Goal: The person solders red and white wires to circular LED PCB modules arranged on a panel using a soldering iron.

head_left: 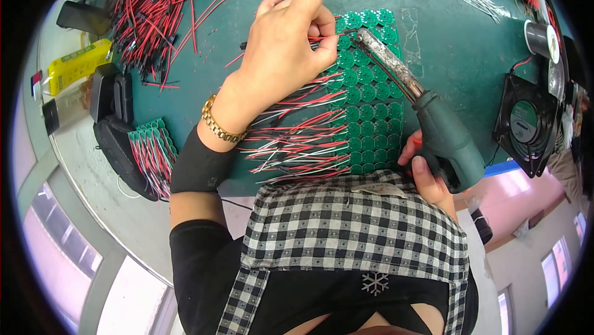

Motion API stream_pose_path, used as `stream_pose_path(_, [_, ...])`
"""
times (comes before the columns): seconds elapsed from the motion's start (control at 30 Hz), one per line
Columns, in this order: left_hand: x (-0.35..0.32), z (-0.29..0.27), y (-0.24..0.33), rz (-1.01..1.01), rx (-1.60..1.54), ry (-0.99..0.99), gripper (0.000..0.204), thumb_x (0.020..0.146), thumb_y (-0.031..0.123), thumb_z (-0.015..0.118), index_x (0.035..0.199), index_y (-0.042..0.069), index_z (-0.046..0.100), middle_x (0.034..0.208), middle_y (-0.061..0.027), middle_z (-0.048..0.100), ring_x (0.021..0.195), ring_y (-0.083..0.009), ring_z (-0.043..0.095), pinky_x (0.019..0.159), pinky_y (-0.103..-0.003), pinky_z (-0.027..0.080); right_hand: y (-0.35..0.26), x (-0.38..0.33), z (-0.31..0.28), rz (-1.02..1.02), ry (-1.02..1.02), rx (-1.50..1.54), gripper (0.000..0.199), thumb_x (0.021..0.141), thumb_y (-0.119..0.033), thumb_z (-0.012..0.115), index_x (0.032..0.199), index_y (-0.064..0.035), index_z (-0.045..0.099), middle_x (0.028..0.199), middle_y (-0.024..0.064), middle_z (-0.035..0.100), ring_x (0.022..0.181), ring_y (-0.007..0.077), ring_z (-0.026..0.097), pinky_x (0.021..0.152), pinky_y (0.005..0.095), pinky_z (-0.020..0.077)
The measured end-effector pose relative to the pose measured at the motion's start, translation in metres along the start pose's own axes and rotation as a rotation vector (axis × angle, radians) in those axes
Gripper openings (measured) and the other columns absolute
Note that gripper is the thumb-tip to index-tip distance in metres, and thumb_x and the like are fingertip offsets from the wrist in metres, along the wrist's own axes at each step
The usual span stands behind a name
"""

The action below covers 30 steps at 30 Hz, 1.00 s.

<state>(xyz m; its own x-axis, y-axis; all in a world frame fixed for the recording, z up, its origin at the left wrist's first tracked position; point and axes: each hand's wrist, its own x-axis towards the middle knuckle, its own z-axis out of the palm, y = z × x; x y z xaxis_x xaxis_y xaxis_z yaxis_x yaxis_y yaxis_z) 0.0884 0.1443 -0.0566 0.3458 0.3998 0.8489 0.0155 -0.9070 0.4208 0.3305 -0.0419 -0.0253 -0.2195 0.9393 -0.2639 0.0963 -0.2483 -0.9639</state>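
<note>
The left hand (281, 47) pinches a red wire (317, 38) between thumb and bent fingers, 1 finger extended. The right hand (433, 180) is closed partway round the soldering iron (448, 134), its tip over the upper part of the green circuit boards (371, 128). Their near edge reaches the apron (352, 223); a wide gap separates their right edge from the fan (525, 121).

I get bright, even light across flat green tabletop (455, 66); pale rectangular paned window (65, 220) near left washed out; straight edges bowing, black vignette round rim.
</note>
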Motion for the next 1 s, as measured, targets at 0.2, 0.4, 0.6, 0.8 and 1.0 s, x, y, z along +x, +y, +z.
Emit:
stream_pose_path(0.2, [0.022, -0.011, 0.04, -0.739, 0.281, -0.409, 0.093, 0.069, -0.003, 0.062, 0.148, 0.003, 0.013, 0.064, 0.0006, 0.055, 0.059, -0.0142, 0.054, 0.083, -0.033, 0.042, 0.0, 0.002, -0.002, -0.063, -0.036, -0.09, 0.029, 0.085, -0.014, 0.057, 0.108, -0.001, 0.046, 0.089, 0.0121, 0.052, 0.072, 0.0182, 0.055, 0.064, 0.0299, 0.0474])
stream_pose_path(0.4, [0.022, -0.008, 0.041, -0.731, 0.321, -0.424, 0.093, 0.069, -0.002, 0.063, 0.148, 0.003, 0.014, 0.065, 0.0003, 0.056, 0.06, -0.0149, 0.055, 0.081, -0.032, 0.042, -0.003, 0.002, 0.008, -0.031, 0.118, -0.105, 0.015, 0.079, 0.0, 0.058, 0.093, -0.0003, 0.06, 0.076, 0.0076, 0.059, 0.068, 0.0193, 0.057, 0.063, 0.0316, 0.0466])
stream_pose_path(0.6, [0.017, -0.008, 0.041, -0.726, 0.297, -0.413, 0.092, 0.069, -0.002, 0.063, 0.148, 0.003, 0.016, 0.065, 0.0002, 0.055, 0.059, -0.0156, 0.055, 0.076, -0.032, 0.042, 0.001, 0.001, 0.006, -0.054, 0.113, -0.086, 0.014, 0.079, 0.0, 0.057, 0.092, 0.0001, 0.06, 0.076, 0.0076, 0.059, 0.064, 0.0182, 0.057, 0.06, 0.0312, 0.0471])
stream_pose_path(0.8, [0.011, -0.006, 0.038, -0.672, 0.301, -0.398, 0.092, 0.069, -0.002, 0.062, 0.148, 0.005, 0.015, 0.065, -0.0007, 0.056, 0.059, -0.017, 0.055, 0.073, -0.033, 0.042, 0.001, 0.003, 0.009, -0.07, 0.101, -0.05, 0.013, 0.08, -0.003, 0.056, 0.092, 0.0009, 0.059, 0.075, 0.0084, 0.058, 0.063, 0.0178, 0.057, 0.058, 0.0304, 0.0472])
stream_pose_path(1.0, [0.007, -0.004, 0.035, -0.663, 0.289, -0.432, 0.091, 0.07, -0.002, 0.062, 0.148, 0.006, 0.017, 0.064, -0.002, 0.057, 0.059, -0.0195, 0.055, 0.071, -0.035, 0.042, 0.003, -0.004, 0.005, -0.039, 0.104, 0.062, 0.029, 0.084, -0.014, 0.059, 0.106, -0.0014, 0.044, 0.086, 0.0123, 0.052, 0.07, 0.0184, 0.054, 0.064, 0.0313, 0.0486])
